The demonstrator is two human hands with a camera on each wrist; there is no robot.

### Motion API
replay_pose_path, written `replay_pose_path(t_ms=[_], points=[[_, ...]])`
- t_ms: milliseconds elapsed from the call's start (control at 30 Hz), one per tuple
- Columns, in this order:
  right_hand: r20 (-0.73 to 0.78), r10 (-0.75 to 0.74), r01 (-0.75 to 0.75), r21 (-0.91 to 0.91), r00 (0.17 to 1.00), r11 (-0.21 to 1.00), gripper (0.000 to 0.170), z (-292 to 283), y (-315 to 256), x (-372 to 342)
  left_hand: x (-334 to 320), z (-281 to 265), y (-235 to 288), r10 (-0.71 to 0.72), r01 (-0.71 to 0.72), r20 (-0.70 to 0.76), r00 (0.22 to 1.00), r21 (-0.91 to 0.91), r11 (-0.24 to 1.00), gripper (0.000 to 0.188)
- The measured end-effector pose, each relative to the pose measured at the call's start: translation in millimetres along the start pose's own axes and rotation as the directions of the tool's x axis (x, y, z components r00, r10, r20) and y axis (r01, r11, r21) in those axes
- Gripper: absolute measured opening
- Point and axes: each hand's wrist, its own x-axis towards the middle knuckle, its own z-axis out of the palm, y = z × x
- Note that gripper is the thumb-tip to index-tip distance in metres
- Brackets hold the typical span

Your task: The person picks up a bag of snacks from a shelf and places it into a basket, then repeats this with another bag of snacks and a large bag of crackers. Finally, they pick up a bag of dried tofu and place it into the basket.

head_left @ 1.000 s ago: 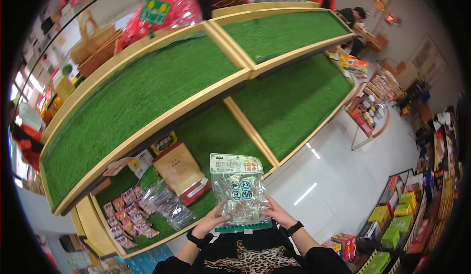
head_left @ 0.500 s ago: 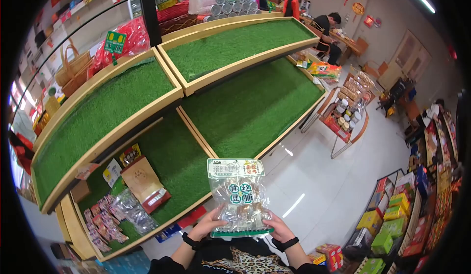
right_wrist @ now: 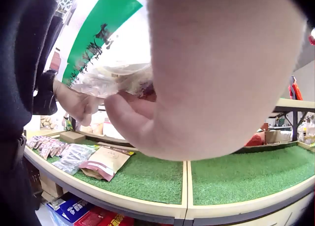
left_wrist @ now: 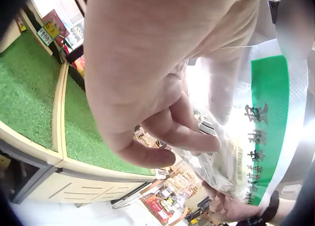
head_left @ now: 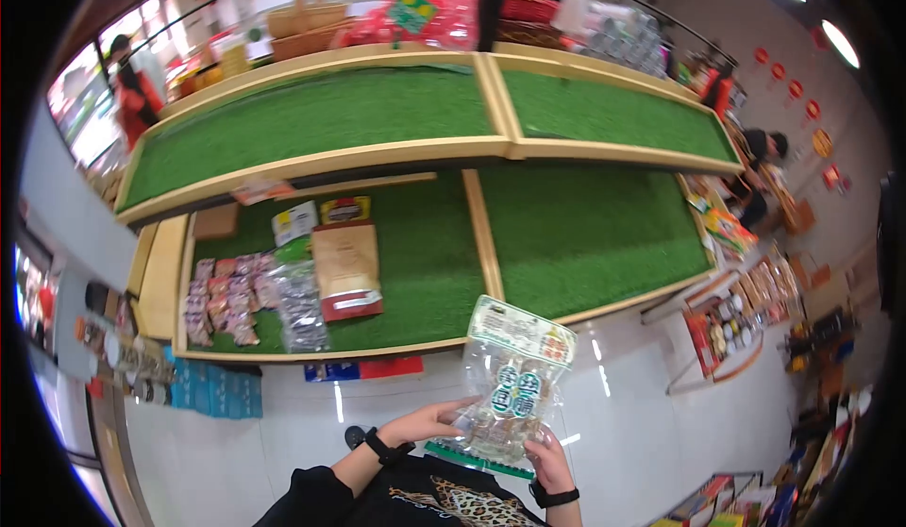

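Observation:
A clear plastic food bag with a pale printed header and a green strip along its bottom is held in front of the torso, tilted in the head view. The left hand grips its left edge near the bottom; the right hand pinches the lower right corner. In the left wrist view the left hand has its fingers curled at the bag, beside the green strip. The right hand covers much of the right wrist view, its fingers under the bag's edge.
A two-level wooden shelf lined with green turf stands ahead. Its lower left section holds a brown paper pouch, clear packets and several small purple packets. A side table with goods is at the right; blue boxes stand at the lower left.
The head view has swung left, bringing the shelf's left end and blue boxes into sight. The bag, upright before, now tilts with its header toward the upper left; both hands still hold it.

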Motion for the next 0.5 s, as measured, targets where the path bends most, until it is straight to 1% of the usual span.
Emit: replay_pose_path(t_ms=[33, 67, 133, 200, 300, 333, 400, 433, 500], points=[[0.013, -0.014, 0.014, 0.003, 1.0, 1.0, 0.049, 10.4, 6.4, 1.5, -12.1, -2.1, 5.0, 0.029, -0.028, -0.017, 0.999, 0.052, 0.998, 0.069], [0.051, 0.003, -0.002, -0.018, 0.999, 1.0, 0.049, 22.8, 12.2, 2.7, -27.0, -5.5, 8.9, 0.056, -0.052, -0.035, 0.998, 0.105, 0.993, 0.069], [0.087, -0.019, 0.02, -0.005, 0.996, 1.0, 0.049, 53.5, 25.2, 3.9, -64.6, -17.8, 7.3, 0.066, -0.056, -0.109, 0.992, 0.091, 0.994, 0.069], [0.165, -0.001, 0.01, -0.051, 0.986, 0.999, 0.048, 87.7, 39.2, 9.1, -105.5, -35.4, -1.7, 0.214, -0.152, -0.211, 0.954, 0.276, 0.949, 0.071], [0.279, 0.008, 0.056, -0.221, 0.96, 0.974, 0.047, 149.9, 56.6, 13.8, -170.2, -60.1, -16.7, 0.239, -0.162, -0.337, 0.911, 0.241, 0.957, 0.071], [0.302, 0.022, 0.051, -0.232, 0.953, 0.971, 0.047, 169.8, 66.2, 15.8, -191.2, -68.8, -22.1, 0.248, -0.167, -0.362, 0.898, 0.241, 0.956, 0.071], [0.376, 0.065, 0.058, -0.307, 0.924, 0.95, 0.046, 207.7, 85.4, 17.9, -232.9, -82.1, -27.7, 0.265, -0.209, -0.447, 0.854, 0.171, 0.963, 0.069], [0.398, 0.058, 0.073, -0.306, 0.915, 0.949, 0.045, 229.7, 95.6, 14.8, -254.4, -86.6, -27.3, 0.268, -0.214, -0.468, 0.842, 0.166, 0.962, 0.069], [0.447, 0.104, 0.059, -0.337, 0.888, 0.94, 0.045, 263.7, 114.8, 12.6, -296.4, -93.9, -20.2, 0.196, -0.199, -0.55, 0.812, 0.054, 0.978, 0.065]])
